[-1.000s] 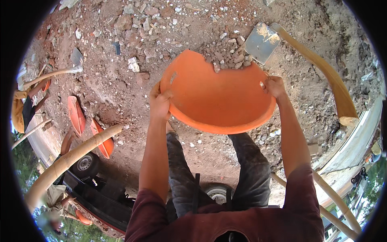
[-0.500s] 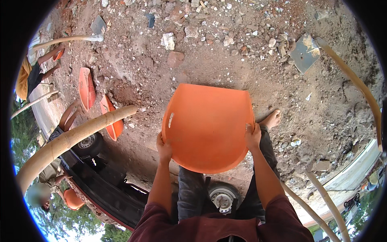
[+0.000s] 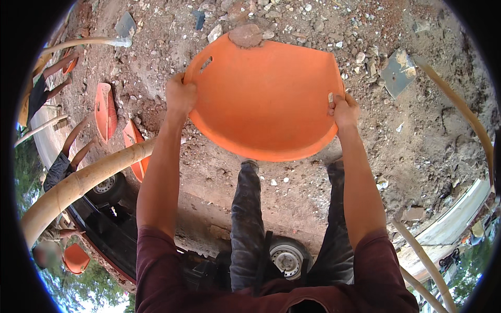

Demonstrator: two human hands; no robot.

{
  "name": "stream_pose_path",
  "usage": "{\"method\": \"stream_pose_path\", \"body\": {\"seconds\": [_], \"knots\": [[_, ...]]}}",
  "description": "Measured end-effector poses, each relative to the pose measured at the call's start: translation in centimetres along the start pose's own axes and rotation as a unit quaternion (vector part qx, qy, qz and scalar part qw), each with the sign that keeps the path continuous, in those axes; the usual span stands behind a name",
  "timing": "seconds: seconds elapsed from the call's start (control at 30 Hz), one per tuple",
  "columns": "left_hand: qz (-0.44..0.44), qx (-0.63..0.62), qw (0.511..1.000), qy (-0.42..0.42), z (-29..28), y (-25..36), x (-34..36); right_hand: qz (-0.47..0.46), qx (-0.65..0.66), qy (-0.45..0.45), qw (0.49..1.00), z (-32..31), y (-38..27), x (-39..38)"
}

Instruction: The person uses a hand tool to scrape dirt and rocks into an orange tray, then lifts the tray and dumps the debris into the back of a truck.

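Note:
An orange plastic dirt scoop (image 3: 266, 99), wide and shallow with a rounded near rim and a straighter far lip, is held out low in front of me. My left hand (image 3: 181, 95) is closed round its left rim, below a handle slot. On the right side my right hand (image 3: 345, 110) grips the rim at the other slot, with fingertips showing inside it. A flat reddish stone (image 3: 245, 35) overlaps the scoop's far lip; whether it rests on the lip cannot be made out. No load shows inside the scoop.
Rubble and loose soil (image 3: 417, 141) surround me. Hoes lie left (image 3: 125, 25) and right (image 3: 397, 73). A thick bamboo pole (image 3: 88, 182) crosses the left, near more orange scoops (image 3: 106, 112) and co-workers' legs (image 3: 78, 146). A vehicle wheel (image 3: 287, 259) is by my legs.
Both my hands have carried the scoop forward, away from my body, and its far lip has reached the reddish stone. At the lower left, a co-worker's orange scoop has shifted.

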State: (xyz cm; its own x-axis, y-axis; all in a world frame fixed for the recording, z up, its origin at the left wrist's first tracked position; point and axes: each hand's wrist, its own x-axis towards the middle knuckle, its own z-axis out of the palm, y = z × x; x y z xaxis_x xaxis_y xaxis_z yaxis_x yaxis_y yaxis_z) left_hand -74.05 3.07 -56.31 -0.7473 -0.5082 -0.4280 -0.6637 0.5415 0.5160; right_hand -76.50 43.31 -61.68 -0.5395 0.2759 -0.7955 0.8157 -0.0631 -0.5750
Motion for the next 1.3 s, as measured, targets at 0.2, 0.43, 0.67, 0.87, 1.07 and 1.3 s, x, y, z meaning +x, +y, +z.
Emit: {"method": "stream_pose_path", "body": {"seconds": [0.2,0.43,0.67,0.87,1.07,1.3], "knots": [[0.048,-0.125,0.991,-0.018,8.6,-1.6,-11.1,0.003,0.021,0.06,0.998,-11.0,8.0,-3.6],[-0.119,-0.156,0.98,-0.006,14.2,-11.6,-24.4,-0.05,-0.254,0.105,0.96,-17.3,22.2,-4.5],[-0.069,-0.169,0.983,0.034,14.3,-6.7,-3.1,0.08,-0.107,0.073,0.988,-4.5,4.0,8.7],[-0.035,-0.011,0.996,-0.077,13.3,-2.7,-4.6,0.046,-0.098,0.027,0.994,-9.0,4.9,5.9],[0.043,0.044,0.95,-0.307,-1.3,-3.9,-27.2,-0.086,-0.367,-0.007,0.926,-26.1,9.8,-20.5],[-0.102,0.062,0.903,-0.413,-23.9,1.9,-45.5,0.076,-0.153,-0.072,0.983,-36.3,11.9,-52.3]]}}
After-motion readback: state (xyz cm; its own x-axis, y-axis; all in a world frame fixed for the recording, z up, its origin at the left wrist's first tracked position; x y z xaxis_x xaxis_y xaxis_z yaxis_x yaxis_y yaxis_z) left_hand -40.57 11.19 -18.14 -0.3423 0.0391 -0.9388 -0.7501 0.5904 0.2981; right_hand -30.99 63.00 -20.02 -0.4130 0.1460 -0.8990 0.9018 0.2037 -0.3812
